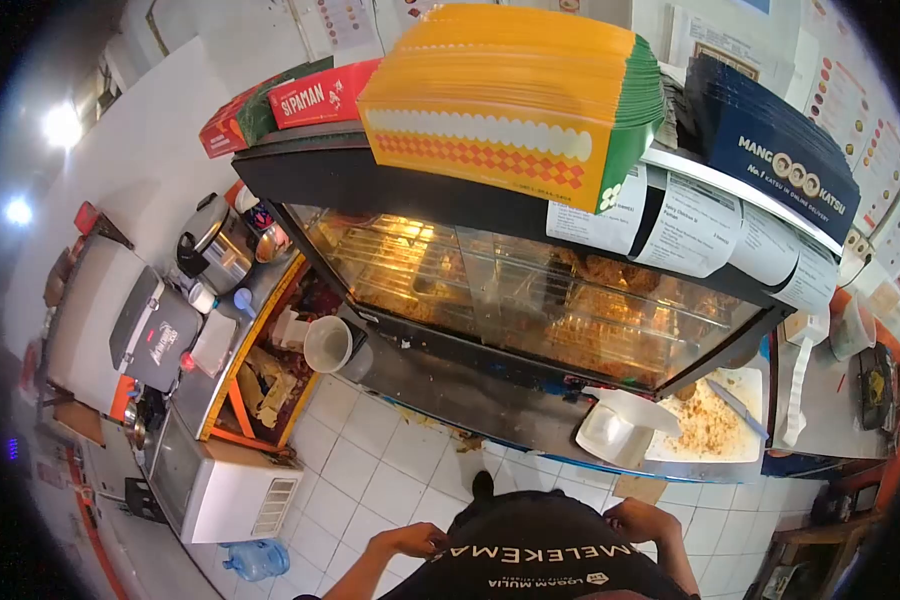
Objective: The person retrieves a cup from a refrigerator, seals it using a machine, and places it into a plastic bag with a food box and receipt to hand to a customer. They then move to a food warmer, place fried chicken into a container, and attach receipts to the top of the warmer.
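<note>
My left hand [417, 540] is at the left side of the black apron [530, 545] on my body, fingers curled in against the cloth. On the other side, my right hand [644, 522] is closed at the apron's right edge. Pale lettering runs across the apron's front. Past my hands is a cutting board [740, 450] with crumbs and a knife [738, 408] lying on it. Beside the board rests a white container [610, 436] at the counter's front edge.
A lit glass food warmer [450, 270] spans the counter. Stacked yellow boxes [500, 110] and dark blue boxes [770, 150] sit on top, with paper slips [688, 228] hanging below. To the left are a clear tub [328, 343], a large pot [225, 245] and a water jug [256, 560] on the tiles.
</note>
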A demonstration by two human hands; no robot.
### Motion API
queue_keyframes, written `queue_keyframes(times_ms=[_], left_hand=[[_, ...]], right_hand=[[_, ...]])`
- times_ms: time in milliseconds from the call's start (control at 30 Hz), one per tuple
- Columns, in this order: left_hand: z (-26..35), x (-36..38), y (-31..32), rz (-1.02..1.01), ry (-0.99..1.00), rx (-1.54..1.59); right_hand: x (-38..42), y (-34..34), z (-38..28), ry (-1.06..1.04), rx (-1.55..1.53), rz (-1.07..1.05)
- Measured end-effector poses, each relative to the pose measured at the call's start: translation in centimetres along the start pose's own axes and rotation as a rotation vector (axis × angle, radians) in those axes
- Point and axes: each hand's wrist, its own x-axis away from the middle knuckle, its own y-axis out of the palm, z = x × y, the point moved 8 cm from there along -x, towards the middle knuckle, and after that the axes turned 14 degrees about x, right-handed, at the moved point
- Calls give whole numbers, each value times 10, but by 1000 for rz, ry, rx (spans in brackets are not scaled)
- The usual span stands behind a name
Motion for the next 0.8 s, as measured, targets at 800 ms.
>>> queue_keyframes(times_ms=[800], left_hand=[[-40, -29, -4, 4, 80, 407]], right_hand=[[-12, -22, 14, -41, -238, -27]])
